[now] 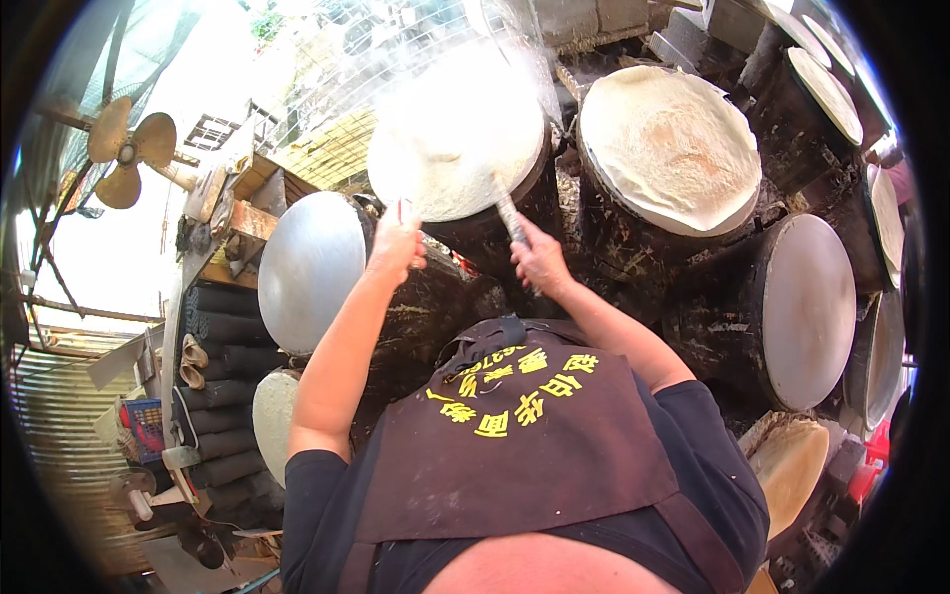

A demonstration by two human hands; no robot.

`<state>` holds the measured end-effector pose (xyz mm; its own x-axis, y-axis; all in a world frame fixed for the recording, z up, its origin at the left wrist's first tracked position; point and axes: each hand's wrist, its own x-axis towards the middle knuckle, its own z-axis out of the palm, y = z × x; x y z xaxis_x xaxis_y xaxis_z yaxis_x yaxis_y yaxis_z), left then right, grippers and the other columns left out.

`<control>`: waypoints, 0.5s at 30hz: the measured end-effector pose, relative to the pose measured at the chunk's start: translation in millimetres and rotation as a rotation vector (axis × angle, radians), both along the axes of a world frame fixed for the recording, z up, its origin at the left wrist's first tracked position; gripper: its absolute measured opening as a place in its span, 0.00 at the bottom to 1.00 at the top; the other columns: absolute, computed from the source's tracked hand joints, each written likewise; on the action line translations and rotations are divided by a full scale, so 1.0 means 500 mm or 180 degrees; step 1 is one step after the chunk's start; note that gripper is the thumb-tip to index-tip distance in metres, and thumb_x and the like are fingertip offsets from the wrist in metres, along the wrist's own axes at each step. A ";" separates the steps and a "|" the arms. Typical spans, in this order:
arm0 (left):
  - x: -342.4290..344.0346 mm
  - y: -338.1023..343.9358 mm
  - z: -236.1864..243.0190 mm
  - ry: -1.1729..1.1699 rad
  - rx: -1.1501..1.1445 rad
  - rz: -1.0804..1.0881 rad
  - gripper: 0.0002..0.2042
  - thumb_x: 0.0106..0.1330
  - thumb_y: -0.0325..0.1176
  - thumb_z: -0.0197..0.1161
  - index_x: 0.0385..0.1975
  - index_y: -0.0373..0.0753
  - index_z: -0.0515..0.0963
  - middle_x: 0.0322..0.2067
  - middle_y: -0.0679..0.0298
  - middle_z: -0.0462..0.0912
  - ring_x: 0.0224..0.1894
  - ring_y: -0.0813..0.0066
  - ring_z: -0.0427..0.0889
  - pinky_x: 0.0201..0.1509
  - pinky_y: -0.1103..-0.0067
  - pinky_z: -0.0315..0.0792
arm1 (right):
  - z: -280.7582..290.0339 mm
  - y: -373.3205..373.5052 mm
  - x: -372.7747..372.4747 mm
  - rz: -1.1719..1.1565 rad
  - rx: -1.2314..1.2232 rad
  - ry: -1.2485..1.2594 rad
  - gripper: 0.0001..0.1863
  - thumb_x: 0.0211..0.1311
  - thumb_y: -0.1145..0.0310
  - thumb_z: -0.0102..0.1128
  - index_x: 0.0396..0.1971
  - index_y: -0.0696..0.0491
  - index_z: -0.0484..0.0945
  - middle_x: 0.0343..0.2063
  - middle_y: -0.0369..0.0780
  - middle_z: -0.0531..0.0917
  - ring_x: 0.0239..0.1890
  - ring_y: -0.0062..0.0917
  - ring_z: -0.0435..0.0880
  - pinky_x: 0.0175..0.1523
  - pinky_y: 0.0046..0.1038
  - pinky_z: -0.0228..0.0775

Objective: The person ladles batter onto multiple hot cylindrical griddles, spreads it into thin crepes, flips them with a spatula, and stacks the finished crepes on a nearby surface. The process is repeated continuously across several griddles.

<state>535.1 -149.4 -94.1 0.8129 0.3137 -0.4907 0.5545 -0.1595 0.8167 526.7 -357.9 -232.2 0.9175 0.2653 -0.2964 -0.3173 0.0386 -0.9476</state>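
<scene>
In front of me a round drum-shaped griddle (450, 215) carries a pale, steaming layer of batter or dough (445, 148), partly washed out by glare. My right hand (539, 258) is closed around a short, mottled grey-white stick-like tool (512, 220), whose far end meets the pale layer near the griddle's front edge. At the front left rim, my left hand (396, 246) is closed on a slim thing with a white and red end (403, 210). Its kind and lower part are hidden by my fingers.
Right of the griddle, another drum bears a pale round sheet (673, 148). Bare metal griddle tops stand at left (312, 272) and right (809, 312). More drums line the far right. Dark rolls (233, 361) are stacked at left, below a fan (129, 151).
</scene>
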 end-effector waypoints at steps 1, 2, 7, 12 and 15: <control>-0.010 -0.028 -0.001 0.0013 -0.0338 0.0092 0.12 0.70 0.33 0.51 0.51 0.44 0.63 0.22 0.67 0.67 0.17 0.80 0.66 0.15 0.81 0.66 | -0.004 0.022 -0.018 0.0160 0.0052 -0.0014 0.31 0.63 0.75 0.49 0.67 0.43 0.60 0.21 0.35 0.74 0.13 0.15 0.71 0.16 0.21 0.68; -0.022 -0.059 0.000 0.0028 -0.0676 0.0192 0.08 0.70 0.32 0.51 0.45 0.43 0.63 0.22 0.66 0.67 0.17 0.78 0.66 0.15 0.79 0.67 | -0.006 0.042 -0.035 0.0326 0.0106 -0.0026 0.31 0.63 0.75 0.49 0.67 0.42 0.60 0.21 0.35 0.74 0.13 0.15 0.70 0.16 0.21 0.67; -0.072 -0.109 -0.007 0.0136 -0.3630 0.1188 0.06 0.72 0.30 0.47 0.33 0.36 0.61 0.22 0.63 0.64 0.16 0.77 0.63 0.19 0.80 0.64 | 0.000 0.057 -0.067 0.0276 -0.0618 -0.1673 0.30 0.58 0.75 0.53 0.63 0.50 0.64 0.28 0.51 0.80 0.28 0.42 0.81 0.36 0.35 0.73; -0.247 0.092 0.080 -0.0215 -0.5443 0.0323 0.22 0.77 0.37 0.35 0.67 0.35 0.53 0.23 0.66 0.61 0.13 0.84 0.58 0.09 0.85 0.55 | 0.071 -0.020 0.002 -0.0340 -0.1667 -0.1927 0.31 0.55 0.78 0.55 0.62 0.47 0.67 0.38 0.52 0.81 0.36 0.43 0.82 0.45 0.36 0.74; -0.352 0.101 0.123 -0.0257 -0.5017 0.0604 0.18 0.77 0.38 0.38 0.64 0.45 0.59 0.23 0.67 0.61 0.15 0.84 0.61 0.10 0.87 0.61 | 0.023 -0.017 0.034 0.0231 -0.3008 -0.2030 0.30 0.57 0.74 0.50 0.63 0.42 0.64 0.27 0.49 0.77 0.28 0.45 0.79 0.36 0.43 0.72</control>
